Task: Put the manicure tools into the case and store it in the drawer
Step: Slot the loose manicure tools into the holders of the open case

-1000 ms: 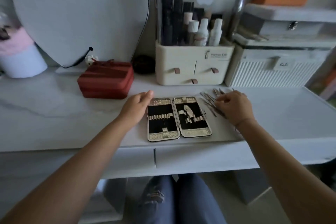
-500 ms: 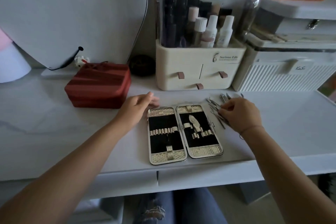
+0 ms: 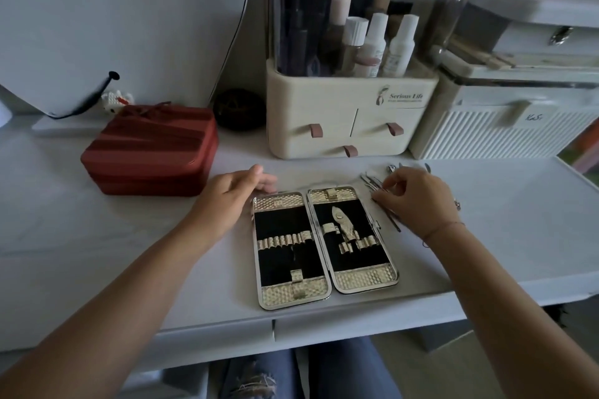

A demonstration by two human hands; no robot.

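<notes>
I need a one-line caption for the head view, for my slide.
An open manicure case lies on the table; left hand rests beside its corner, right hand reaches into the loose tools.

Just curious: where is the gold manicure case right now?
Head view: the open gold manicure case lies centre on the white desk, between left hand and right hand.

The cream cosmetics organizer (image 3: pixel 308 100) carried the printed words "Serious Life" at the upper right of its front face. I could not read the smaller line beneath. The handwritten tab (image 3: pixel 531 116) on the white ribbed box (image 3: pixel 486 142), just right of the organizer, was illegible.
</notes>
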